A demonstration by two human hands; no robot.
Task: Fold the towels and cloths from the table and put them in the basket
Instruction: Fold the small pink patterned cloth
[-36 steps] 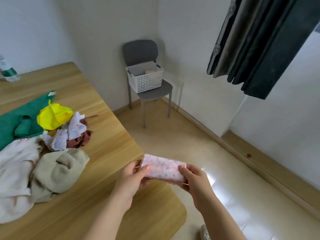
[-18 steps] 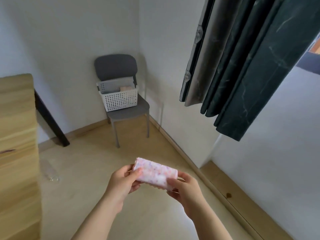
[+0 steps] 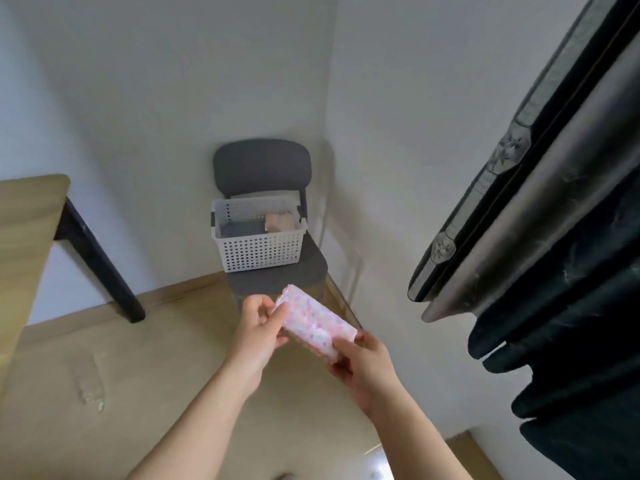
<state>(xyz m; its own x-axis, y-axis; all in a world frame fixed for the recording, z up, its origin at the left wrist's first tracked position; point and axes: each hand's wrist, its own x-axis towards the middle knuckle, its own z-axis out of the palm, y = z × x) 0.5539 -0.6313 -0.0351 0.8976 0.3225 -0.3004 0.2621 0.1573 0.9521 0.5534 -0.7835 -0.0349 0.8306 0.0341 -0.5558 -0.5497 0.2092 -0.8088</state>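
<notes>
The left hand (image 3: 258, 323) and right hand (image 3: 363, 368) each pinch an end of the folded pink cloth (image 3: 317, 322), best released only once laid flat in the seemingly part-filled basket (image 3: 259, 252).

The little pink speckled cloth (image 3: 317, 318) is folded into a neat chunky rectangle and held up in the air at a tilt. The left hand (image 3: 258, 323) pinches the far end and the right hand (image 3: 363, 368) the near end. The white perforated basket (image 3: 263, 252) sits on the grey chair (image 3: 263, 168) just beyond, with a dark grey folded piece (image 3: 242, 228) and a peachy one (image 3: 278, 221) side by side inside.
</notes>
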